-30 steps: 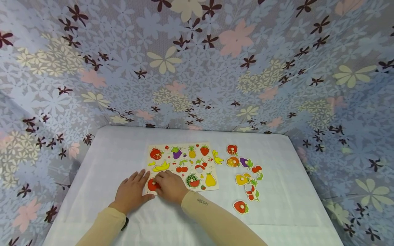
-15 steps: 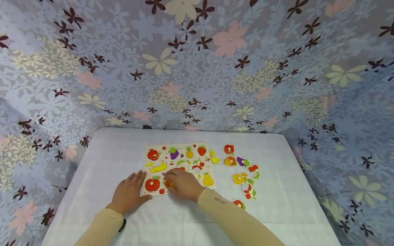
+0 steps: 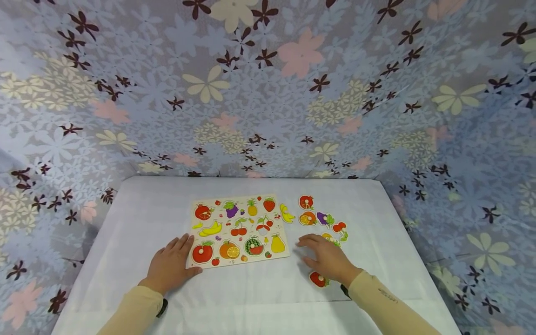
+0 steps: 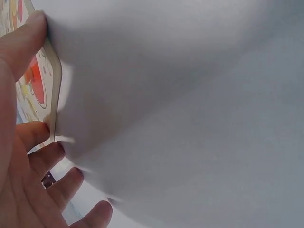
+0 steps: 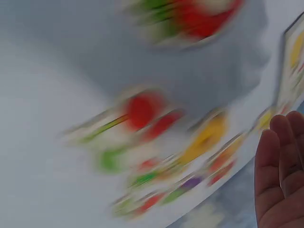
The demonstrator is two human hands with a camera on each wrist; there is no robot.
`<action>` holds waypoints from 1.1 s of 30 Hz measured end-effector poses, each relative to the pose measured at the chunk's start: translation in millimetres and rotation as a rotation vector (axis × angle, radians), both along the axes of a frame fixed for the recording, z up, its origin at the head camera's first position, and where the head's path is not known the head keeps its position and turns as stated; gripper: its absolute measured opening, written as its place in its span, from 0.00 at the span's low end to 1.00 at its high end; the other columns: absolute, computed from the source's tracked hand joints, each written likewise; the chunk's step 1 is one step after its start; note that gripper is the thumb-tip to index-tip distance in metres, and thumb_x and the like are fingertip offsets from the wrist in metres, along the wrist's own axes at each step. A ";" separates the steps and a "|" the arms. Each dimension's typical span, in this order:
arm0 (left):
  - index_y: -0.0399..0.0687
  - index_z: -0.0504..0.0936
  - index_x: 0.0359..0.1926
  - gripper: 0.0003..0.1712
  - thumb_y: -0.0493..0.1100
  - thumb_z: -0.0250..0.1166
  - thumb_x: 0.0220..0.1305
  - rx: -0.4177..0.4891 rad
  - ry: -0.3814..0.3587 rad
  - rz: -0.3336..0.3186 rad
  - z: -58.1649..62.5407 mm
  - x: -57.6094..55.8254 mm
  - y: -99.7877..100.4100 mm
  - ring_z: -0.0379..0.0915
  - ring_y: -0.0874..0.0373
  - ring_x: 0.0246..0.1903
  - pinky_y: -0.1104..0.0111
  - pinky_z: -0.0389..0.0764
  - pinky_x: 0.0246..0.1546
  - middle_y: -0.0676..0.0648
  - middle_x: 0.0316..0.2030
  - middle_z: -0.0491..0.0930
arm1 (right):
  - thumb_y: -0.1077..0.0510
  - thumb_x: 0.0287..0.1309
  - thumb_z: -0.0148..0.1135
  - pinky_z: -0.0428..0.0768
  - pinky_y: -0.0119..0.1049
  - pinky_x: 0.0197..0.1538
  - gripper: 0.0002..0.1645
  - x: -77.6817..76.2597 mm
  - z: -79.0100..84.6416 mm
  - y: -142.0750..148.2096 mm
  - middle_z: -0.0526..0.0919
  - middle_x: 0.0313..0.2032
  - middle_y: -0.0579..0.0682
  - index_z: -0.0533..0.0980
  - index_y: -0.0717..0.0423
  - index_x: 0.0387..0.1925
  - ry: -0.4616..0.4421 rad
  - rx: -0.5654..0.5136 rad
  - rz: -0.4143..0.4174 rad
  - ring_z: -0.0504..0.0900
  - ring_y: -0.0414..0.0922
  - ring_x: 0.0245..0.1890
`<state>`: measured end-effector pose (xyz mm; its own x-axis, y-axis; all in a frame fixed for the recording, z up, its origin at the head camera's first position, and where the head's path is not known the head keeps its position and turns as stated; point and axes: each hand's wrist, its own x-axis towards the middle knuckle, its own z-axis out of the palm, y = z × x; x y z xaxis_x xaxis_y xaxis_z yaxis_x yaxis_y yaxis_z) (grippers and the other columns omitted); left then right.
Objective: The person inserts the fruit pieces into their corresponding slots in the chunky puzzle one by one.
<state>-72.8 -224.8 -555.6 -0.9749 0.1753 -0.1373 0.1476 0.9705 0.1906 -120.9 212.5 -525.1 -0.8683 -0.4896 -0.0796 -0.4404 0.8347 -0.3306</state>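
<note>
A wooden fruit puzzle board (image 3: 271, 257) lies on the table. My left hand (image 3: 169, 263) rests flat at its left edge, fingers spread; in the left wrist view the thumb (image 4: 28, 42) touches the board's rim. An apple piece (image 3: 203, 253) and a watermelon piece (image 3: 253, 246), both with white knobs, sit in the board. To the right of the board, my right hand (image 3: 328, 258) hovers over loose fruit pieces, fingers apart and holding nothing. It partly covers a yellow piece (image 3: 331, 239). A strawberry piece (image 3: 319, 279) lies just below the palm.
More loose knobbed pieces lie right of the board: banana (image 3: 286, 214), pomegranate (image 3: 306, 202), orange (image 3: 307, 218), grapes (image 3: 324, 218) and cherries (image 3: 340, 229). The white table (image 3: 234, 298) is bordered at the back and sides by flowered cloth (image 3: 251, 116).
My right hand has left the apple piece, passed over the board and moved right to the loose pieces. The left hand keeps its place at the board's edge.
</note>
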 end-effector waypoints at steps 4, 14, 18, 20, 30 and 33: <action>0.36 0.63 0.73 0.58 0.67 0.73 0.52 -0.002 -0.004 0.008 -0.7 -0.2 -1.5 0.59 0.33 0.67 0.37 0.66 0.60 0.35 0.71 0.63 | 0.53 0.55 0.74 0.79 0.48 0.56 0.25 4.2 -5.4 35.7 0.78 0.58 0.46 0.80 0.47 0.55 0.034 0.017 -0.105 0.79 0.47 0.55; 0.37 0.62 0.73 0.58 0.66 0.73 0.52 0.007 -0.026 0.025 -0.6 2.6 -4.6 0.57 0.32 0.68 0.36 0.65 0.60 0.34 0.71 0.62 | 0.53 0.50 0.77 0.79 0.55 0.55 0.25 14.5 -18.1 74.6 0.79 0.56 0.52 0.81 0.51 0.51 0.060 0.042 -0.213 0.79 0.55 0.56; 0.37 0.62 0.73 0.58 0.66 0.73 0.52 0.007 -0.025 0.023 -0.6 2.9 -4.4 0.57 0.32 0.67 0.36 0.66 0.60 0.34 0.71 0.62 | 0.52 0.48 0.78 0.80 0.55 0.54 0.26 18.0 -22.8 75.7 0.79 0.56 0.51 0.81 0.50 0.51 0.058 0.049 -0.223 0.79 0.54 0.56; 0.37 0.62 0.74 0.58 0.66 0.73 0.51 0.005 -0.027 0.022 -0.8 2.6 -3.8 0.57 0.32 0.67 0.36 0.66 0.60 0.34 0.71 0.62 | 0.51 0.48 0.79 0.80 0.54 0.53 0.27 19.2 -24.8 75.6 0.79 0.55 0.50 0.81 0.49 0.51 0.062 0.068 -0.233 0.79 0.53 0.55; 0.37 0.62 0.74 0.58 0.66 0.73 0.52 0.013 -0.028 0.017 0.4 1.5 0.1 0.58 0.33 0.67 0.36 0.66 0.59 0.35 0.71 0.62 | 0.45 0.45 0.81 0.82 0.54 0.51 0.30 23.6 -27.9 69.8 0.80 0.54 0.53 0.82 0.53 0.50 0.047 0.125 -0.338 0.81 0.54 0.51; 0.38 0.62 0.74 0.58 0.66 0.73 0.52 0.009 -0.026 0.014 -0.3 0.9 0.9 0.58 0.33 0.67 0.36 0.66 0.59 0.35 0.71 0.62 | 0.46 0.45 0.81 0.81 0.55 0.52 0.30 24.3 -29.3 68.5 0.79 0.54 0.53 0.82 0.53 0.49 0.047 0.123 -0.358 0.80 0.54 0.52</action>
<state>-71.8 -223.9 -556.0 -0.9733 0.1632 -0.1616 0.1291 0.9707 0.2029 -96.6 281.0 -554.4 -0.9867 -0.1441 -0.0749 -0.1262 0.9706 -0.2048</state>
